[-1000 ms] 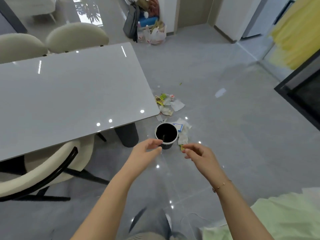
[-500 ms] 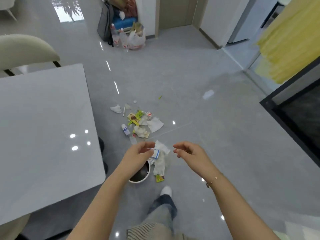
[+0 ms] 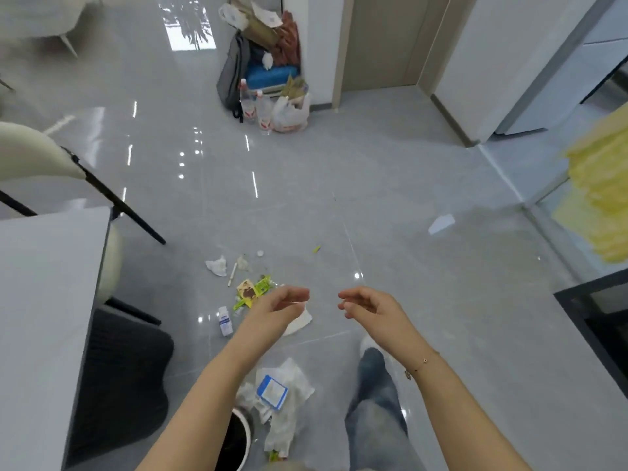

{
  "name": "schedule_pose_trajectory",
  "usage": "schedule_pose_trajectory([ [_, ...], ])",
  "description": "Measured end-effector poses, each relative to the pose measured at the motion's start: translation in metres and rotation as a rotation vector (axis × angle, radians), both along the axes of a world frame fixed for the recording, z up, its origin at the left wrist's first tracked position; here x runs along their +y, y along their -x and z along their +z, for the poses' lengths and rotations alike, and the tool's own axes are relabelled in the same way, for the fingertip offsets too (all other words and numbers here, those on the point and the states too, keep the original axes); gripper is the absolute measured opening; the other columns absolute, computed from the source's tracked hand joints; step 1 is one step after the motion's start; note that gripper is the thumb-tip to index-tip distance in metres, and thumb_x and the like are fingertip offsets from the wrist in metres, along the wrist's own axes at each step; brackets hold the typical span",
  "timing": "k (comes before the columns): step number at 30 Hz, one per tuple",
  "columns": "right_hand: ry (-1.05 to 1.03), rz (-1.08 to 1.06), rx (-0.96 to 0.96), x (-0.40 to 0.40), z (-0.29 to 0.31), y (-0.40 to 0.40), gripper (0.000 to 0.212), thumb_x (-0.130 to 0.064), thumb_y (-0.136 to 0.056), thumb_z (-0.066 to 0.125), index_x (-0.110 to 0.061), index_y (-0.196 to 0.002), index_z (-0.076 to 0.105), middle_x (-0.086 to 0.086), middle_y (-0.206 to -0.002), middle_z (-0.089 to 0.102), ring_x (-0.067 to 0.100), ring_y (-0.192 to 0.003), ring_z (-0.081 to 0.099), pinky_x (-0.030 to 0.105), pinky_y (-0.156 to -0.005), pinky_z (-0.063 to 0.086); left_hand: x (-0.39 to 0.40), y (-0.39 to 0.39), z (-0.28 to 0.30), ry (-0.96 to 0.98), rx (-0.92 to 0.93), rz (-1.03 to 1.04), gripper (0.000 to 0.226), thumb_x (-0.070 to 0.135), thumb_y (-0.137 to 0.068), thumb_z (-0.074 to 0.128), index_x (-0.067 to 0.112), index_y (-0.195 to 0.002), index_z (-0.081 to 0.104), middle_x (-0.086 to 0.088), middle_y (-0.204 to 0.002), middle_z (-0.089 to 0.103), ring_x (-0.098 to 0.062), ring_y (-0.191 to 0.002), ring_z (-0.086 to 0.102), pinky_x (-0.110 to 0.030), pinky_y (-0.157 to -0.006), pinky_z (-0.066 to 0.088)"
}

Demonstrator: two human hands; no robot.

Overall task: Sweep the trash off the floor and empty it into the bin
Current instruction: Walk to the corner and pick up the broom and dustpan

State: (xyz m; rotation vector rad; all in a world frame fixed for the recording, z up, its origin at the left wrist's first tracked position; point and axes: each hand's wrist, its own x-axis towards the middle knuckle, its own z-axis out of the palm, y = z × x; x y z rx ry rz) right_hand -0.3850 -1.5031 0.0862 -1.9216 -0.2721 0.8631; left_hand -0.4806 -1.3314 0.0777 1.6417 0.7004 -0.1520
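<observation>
Both hands hover empty over the grey floor (image 3: pixel 390 171), the left hand (image 3: pixel 278 309) and right hand (image 3: pixel 368 307) loosely curled. Scattered trash (image 3: pixel 253 290) lies just beyond them, more wrappers (image 3: pixel 282 396) nearer, touching the small bin (image 3: pixel 238 436) at the near edge.

Left hand (image 3: pixel 278 309) and right hand (image 3: pixel 368 309) empty above scattered trash (image 3: pixel 253 290), bin (image 3: pixel 238 436) below
</observation>
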Motion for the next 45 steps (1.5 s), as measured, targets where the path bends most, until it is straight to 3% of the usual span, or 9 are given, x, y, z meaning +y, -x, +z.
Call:
schedule_pose_trajectory([
  [4, -0.016, 0.091, 0.006, 0.011, 0.003, -0.151, 0.021, -0.008, -0.09, 0.057, -0.028, -0.091, 0.065, 0.009, -0.101, 0.071, 0.012, -0.084, 0.063, 0.017, -0.081, 0.049, 0.013, -0.134, 0.003, -0.005, 0.017, 0.138, 0.026, 0.01, -0.092, 0.055, 0.026, -0.109, 0.067, 0.012, -0.113, 0.068, -0.009, -0.11, 0.06, -0.022, -0.089, 0.047],
  [9, -0.004, 0.197, -0.022, 0.05, 0.019, -0.295, 0.024, -0.011, -0.088, 0.057, -0.034, -0.088, 0.064, 0.006, -0.101, 0.07, 0.016, -0.087, 0.063, 0.025, -0.085, 0.051, 0.035, -0.257, 0.024, -0.051, 0.007, 0.191, 0.023, 0.018, -0.094, 0.054, 0.034, -0.107, 0.063, 0.025, -0.107, 0.064, 0.012, -0.088, 0.056, -0.01, -0.057, 0.039],
  [15, -0.019, 0.314, -0.007, 0.132, 0.023, -0.431, 0.024, -0.013, -0.089, 0.057, -0.036, -0.088, 0.063, 0.008, -0.105, 0.069, 0.021, -0.096, 0.065, 0.029, -0.091, 0.051, 0.099, -0.369, 0.023, -0.029, -0.006, 0.337, 0.026, 0.01, -0.092, 0.056, 0.022, -0.113, 0.066, 0.012, -0.112, 0.068, 0.0, -0.101, 0.06, -0.012, -0.077, 0.041],
  [19, 0.006, 0.401, 0.032, 0.194, 0.019, -0.522, 0.018, -0.014, -0.092, 0.055, -0.025, -0.101, 0.066, 0.003, -0.102, 0.071, 0.012, -0.089, 0.066, 0.015, -0.076, 0.048, 0.157, -0.446, 0.006, 0.006, 0.002, 0.457, 0.026, 0.009, -0.092, 0.055, 0.021, -0.111, 0.067, 0.011, -0.111, 0.068, -0.006, -0.104, 0.061, -0.017, -0.078, 0.044],
  [23, 0.052, 0.462, 0.035, 0.267, 0.019, -0.607, 0.022, -0.013, -0.093, 0.054, -0.016, -0.112, 0.065, 0.002, -0.104, 0.071, 0.009, -0.085, 0.066, 0.012, -0.071, 0.046, 0.226, -0.522, 0.0, 0.067, -0.016, 0.501, 0.025, 0.011, -0.092, 0.055, 0.026, -0.108, 0.066, 0.012, -0.111, 0.068, -0.008, -0.108, 0.06, -0.022, -0.083, 0.045],
  [31, 0.021, 0.651, 0.035, 0.445, 0.025, -0.719, 0.021, -0.015, -0.092, 0.053, -0.024, -0.107, 0.064, -0.003, -0.103, 0.071, 0.011, -0.093, 0.067, 0.018, -0.078, 0.047, 0.366, -0.617, 0.015, 0.082, -0.04, 0.704, 0.025, 0.012, -0.092, 0.055, 0.025, -0.111, 0.066, 0.012, -0.111, 0.068, -0.006, -0.109, 0.06, -0.03, -0.098, 0.045],
  [38, 0.067, 0.92, 0.051, 0.639, 0.004, -0.814, 0.018, -0.022, -0.092, 0.056, -0.027, -0.106, 0.064, -0.001, -0.108, 0.068, 0.013, -0.099, 0.066, 0.013, -0.077, 0.047, 0.51, -0.687, 0.008, 0.241, -0.123, 1.001, 0.039, 0.028, -0.072, 0.06, 0.021, -0.11, 0.068, 0.006, -0.109, 0.072, -0.011, -0.106, 0.066, -0.034, -0.095, 0.049],
  [41, 0.048, 0.949, 0.083, 0.722, 0.006, -0.838, 0.018, -0.015, -0.091, 0.056, -0.025, -0.104, 0.065, 0.004, -0.111, 0.068, 0.013, -0.094, 0.064, 0.016, -0.08, 0.046, 0.564, -0.706, 0.016, 0.243, -0.109, 1.081, 0.035, 0.027, -0.076, 0.061, 0.022, -0.11, 0.067, 0.007, -0.11, 0.072, -0.011, -0.107, 0.065, -0.033, -0.094, 0.049],
  [45, 0.047, 1.073, 0.205, 0.844, 0.015, -0.845, 0.021, -0.017, -0.093, 0.054, -0.021, -0.109, 0.065, -0.004, -0.103, 0.073, 0.009, -0.09, 0.068, 0.023, -0.084, 0.048, 0.657, -0.72, 0.024, 0.202, -0.081, 1.193, 0.023, 0.017, -0.092, 0.056, 0.024, -0.112, 0.066, 0.009, -0.112, 0.07, -0.009, -0.108, 0.064, -0.033, -0.095, 0.049],
])
